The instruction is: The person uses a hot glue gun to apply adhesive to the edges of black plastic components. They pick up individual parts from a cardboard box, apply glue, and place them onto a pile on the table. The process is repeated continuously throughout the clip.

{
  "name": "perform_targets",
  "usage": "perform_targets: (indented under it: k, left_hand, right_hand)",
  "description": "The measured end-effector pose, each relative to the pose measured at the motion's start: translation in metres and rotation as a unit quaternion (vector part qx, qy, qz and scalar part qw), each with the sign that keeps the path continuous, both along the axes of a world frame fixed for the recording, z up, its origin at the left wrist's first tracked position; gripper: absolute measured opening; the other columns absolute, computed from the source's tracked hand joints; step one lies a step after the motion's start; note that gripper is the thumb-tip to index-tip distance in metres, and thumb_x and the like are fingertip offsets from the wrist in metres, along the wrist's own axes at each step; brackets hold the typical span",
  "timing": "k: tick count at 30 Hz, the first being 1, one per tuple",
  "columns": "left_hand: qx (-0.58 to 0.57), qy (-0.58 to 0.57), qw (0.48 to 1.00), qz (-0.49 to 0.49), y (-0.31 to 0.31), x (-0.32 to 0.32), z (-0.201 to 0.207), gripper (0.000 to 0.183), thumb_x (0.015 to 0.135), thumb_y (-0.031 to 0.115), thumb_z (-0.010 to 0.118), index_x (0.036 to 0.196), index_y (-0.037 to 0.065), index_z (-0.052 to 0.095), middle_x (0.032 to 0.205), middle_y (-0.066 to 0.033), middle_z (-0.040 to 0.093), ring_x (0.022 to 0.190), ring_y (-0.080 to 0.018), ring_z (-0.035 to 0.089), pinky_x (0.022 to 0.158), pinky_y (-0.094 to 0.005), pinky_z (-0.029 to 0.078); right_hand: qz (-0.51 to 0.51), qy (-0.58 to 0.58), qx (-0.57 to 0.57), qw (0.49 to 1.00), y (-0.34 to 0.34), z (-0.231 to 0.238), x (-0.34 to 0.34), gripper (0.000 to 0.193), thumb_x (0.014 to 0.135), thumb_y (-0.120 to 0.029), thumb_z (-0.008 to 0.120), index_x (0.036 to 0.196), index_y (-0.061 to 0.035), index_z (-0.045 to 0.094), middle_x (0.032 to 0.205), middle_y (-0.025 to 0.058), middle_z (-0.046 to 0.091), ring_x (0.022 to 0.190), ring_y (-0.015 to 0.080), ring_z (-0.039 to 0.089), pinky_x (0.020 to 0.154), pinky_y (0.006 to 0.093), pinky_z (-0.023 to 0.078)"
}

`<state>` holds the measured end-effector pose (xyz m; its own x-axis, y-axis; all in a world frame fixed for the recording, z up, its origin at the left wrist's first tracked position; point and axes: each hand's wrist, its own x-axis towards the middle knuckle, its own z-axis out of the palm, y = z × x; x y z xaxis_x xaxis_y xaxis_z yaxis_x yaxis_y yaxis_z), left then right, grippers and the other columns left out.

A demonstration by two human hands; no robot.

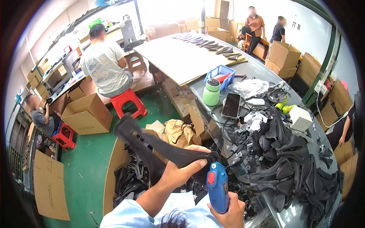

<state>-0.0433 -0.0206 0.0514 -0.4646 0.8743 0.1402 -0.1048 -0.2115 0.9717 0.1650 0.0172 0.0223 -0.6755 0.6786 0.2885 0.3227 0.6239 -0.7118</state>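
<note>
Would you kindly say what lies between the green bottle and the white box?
The head view shows mainly a phone, a small white object and a yellow item there.

I see a long, matte black part (173, 151) held aloft at a slant in the left hand (181, 173), its slotted far end blurred. Just below its near end, I have a blue tool (219, 193) with a red button, nearly upright in the right hand (231, 213).

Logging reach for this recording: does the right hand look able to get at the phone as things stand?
Probably not right away: the right hand is occupied, holding a blue handheld tool. The phone itself lies uncovered, though its distance is hard to judge.
</note>
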Motion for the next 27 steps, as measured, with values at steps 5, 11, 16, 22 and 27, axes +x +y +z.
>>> perform_targets:
  k: [5, 11, 16, 22, 27]
  left_hand:
    - [-0.068, 0.074, 0.991, -0.083, 0.001, -0.019, 0.015, 0.022, 0.076, 0.001, 0.061, 0.097, -0.001, 0.06, 0.087, -0.0027, 0.062, 0.081, -0.0087, 0.055, 0.073, -0.0233, 0.045]
    - [-0.057, 0.358, 0.918, -0.159, 0.01, -0.035, 0.016, 0.025, 0.072, 0.002, 0.061, 0.097, 0.001, 0.062, 0.085, -0.0075, 0.064, 0.078, -0.0163, 0.061, 0.071, -0.0279, 0.046]
    - [-0.029, 0.378, 0.907, -0.183, 0.016, -0.031, -0.007, 0.027, 0.073, 0.005, 0.064, 0.1, 0.0, 0.06, 0.093, -0.0109, 0.065, 0.087, -0.0216, 0.063, 0.075, -0.0308, 0.048]
    - [0.064, 0.377, 0.915, -0.125, 0.022, -0.013, -0.036, 0.022, 0.076, 0.004, 0.063, 0.097, -0.001, 0.061, 0.093, -0.0094, 0.064, 0.088, -0.0206, 0.062, 0.077, -0.0299, 0.049]
    - [0.022, 0.326, 0.936, -0.132, 0.02, 0.001, -0.049, 0.018, 0.078, 0.006, 0.062, 0.095, 0.001, 0.06, 0.095, -0.0081, 0.064, 0.085, -0.0181, 0.062, 0.076, -0.0287, 0.049]
  right_hand:
    - [0.008, -0.021, 0.07, 0.997, 0.004, -0.004, 0.005, 0.048, 0.064, -0.016, 0.075, 0.101, 0.0001, 0.049, 0.068, 0.019, 0.057, 0.06, 0.037, 0.058, 0.054, 0.0411, 0.046]
    - [0.035, -0.008, 0.041, 0.999, 0.004, -0.004, 0.005, 0.046, 0.064, -0.016, 0.075, 0.099, -0.0004, 0.05, 0.067, 0.0187, 0.057, 0.061, 0.0365, 0.058, 0.053, 0.0407, 0.046]
    - [0.05, 0.007, -0.02, 0.999, 0.002, 0.003, 0.003, 0.046, 0.064, -0.018, 0.076, 0.098, -0.0013, 0.05, 0.07, 0.0188, 0.059, 0.063, 0.0355, 0.06, 0.055, 0.0398, 0.047]
    - [0.05, 0.008, -0.104, 0.993, -0.003, 0.016, -0.001, 0.051, 0.061, -0.019, 0.079, 0.098, -0.0026, 0.049, 0.072, 0.0182, 0.059, 0.064, 0.0344, 0.061, 0.057, 0.0388, 0.048]
    - [0.06, 0.033, -0.134, 0.989, -0.004, 0.018, -0.002, 0.051, 0.058, -0.017, 0.079, 0.098, -0.0032, 0.049, 0.072, 0.0165, 0.06, 0.064, 0.0329, 0.062, 0.058, 0.0374, 0.049]
